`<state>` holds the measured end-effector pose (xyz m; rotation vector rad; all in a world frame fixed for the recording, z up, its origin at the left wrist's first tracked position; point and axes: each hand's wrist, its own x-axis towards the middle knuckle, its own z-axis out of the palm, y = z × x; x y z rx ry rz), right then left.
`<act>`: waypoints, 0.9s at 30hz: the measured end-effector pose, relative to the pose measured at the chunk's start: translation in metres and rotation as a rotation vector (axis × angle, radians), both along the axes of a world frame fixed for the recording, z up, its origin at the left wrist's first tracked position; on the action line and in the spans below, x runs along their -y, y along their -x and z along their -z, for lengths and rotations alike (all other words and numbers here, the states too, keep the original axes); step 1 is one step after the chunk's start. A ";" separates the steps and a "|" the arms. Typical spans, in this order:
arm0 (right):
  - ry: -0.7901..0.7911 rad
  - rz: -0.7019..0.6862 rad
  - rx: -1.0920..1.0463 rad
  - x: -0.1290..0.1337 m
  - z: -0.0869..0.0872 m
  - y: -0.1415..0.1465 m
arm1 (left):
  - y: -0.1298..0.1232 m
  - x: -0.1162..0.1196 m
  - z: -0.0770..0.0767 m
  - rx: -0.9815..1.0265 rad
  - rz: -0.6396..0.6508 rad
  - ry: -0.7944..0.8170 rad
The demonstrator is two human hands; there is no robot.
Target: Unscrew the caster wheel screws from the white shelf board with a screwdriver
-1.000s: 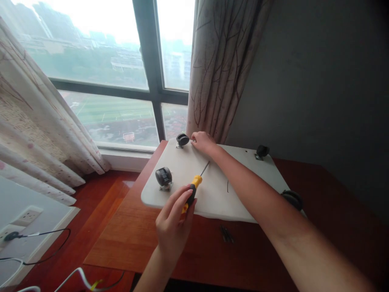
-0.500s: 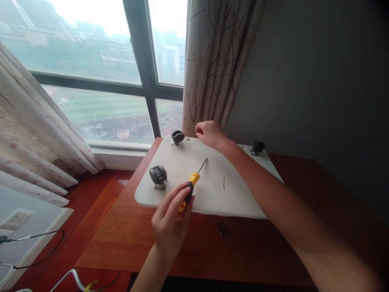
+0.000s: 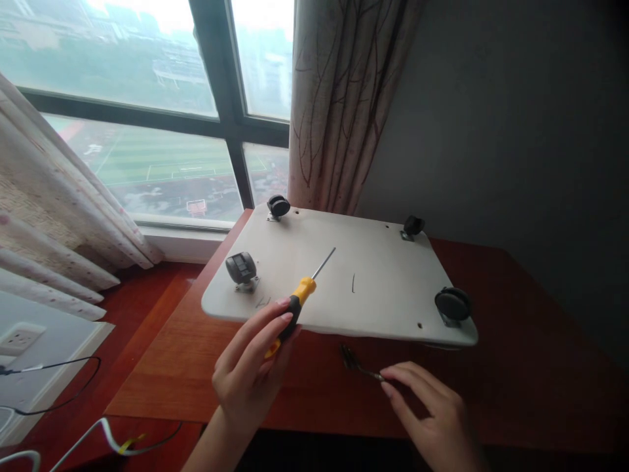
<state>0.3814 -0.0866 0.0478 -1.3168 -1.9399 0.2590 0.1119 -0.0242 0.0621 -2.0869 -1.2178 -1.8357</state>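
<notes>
My left hand [image 3: 258, 354] is wrapped round the yellow and black handle of a screwdriver [image 3: 301, 295], its shaft pointing up and away over a white board [image 3: 314, 242]. Four black casters stand on the board: near left [image 3: 241, 269], far left [image 3: 278, 206], far right [image 3: 413, 226] and near right [image 3: 453, 304]. A small dark L-shaped piece [image 3: 353, 283] lies on the board. In front of the board, my right hand [image 3: 422, 406] pinches the end of a thin dark metal item [image 3: 367, 373] between thumb and fingers; its other end is at small dark pieces [image 3: 346, 356] on the table.
The board lies on a reddish-brown wooden table [image 3: 167, 360]. Behind it are a patterned curtain [image 3: 334, 118] and a window [image 3: 167, 157]. A grey wall [image 3: 501, 131] rises at the right. Cables [image 3: 91, 439] and a wall socket [image 3: 20, 339] are at the lower left.
My right hand has come back from the board's far edge to the table in front and taken hold of the thin metal item. The view has shifted slightly; my left hand still holds the screwdriver.
</notes>
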 end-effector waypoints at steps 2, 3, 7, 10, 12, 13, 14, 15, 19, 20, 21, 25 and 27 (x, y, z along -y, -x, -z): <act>-0.011 0.098 0.014 0.005 0.025 -0.001 | -0.001 0.006 -0.002 -0.011 0.004 -0.008; -0.013 0.140 0.020 0.006 0.035 -0.002 | -0.002 0.009 -0.004 -0.011 0.003 -0.007; -0.005 0.213 0.051 0.002 0.058 0.002 | -0.004 0.018 -0.008 -0.015 -0.006 0.010; 0.018 0.215 0.079 -0.002 0.064 0.007 | -0.004 0.021 -0.009 -0.023 -0.013 0.008; 0.028 0.221 0.093 -0.005 0.066 0.012 | -0.004 0.023 -0.009 -0.023 -0.014 0.010; 0.032 0.223 0.100 -0.006 0.066 0.014 | -0.003 0.023 -0.008 -0.019 -0.013 0.011; 0.036 0.226 0.108 -0.007 0.066 0.015 | -0.003 0.024 -0.008 -0.015 -0.010 0.015; 0.042 0.228 0.114 -0.007 0.067 0.017 | -0.002 0.024 -0.007 -0.011 -0.006 0.019; 0.067 0.235 0.120 -0.004 0.067 0.022 | -0.001 0.025 -0.006 0.003 0.002 0.034; 0.074 0.238 0.116 -0.003 0.066 0.023 | -0.001 0.025 -0.006 0.006 0.002 0.034; 0.081 0.242 0.111 -0.001 0.066 0.024 | -0.001 0.025 -0.006 0.010 0.004 0.034; 0.110 0.244 0.095 0.003 0.064 0.029 | -0.004 0.025 -0.009 0.020 0.018 0.034; 0.121 0.239 0.093 0.004 0.063 0.032 | -0.005 0.024 -0.010 0.016 0.022 0.034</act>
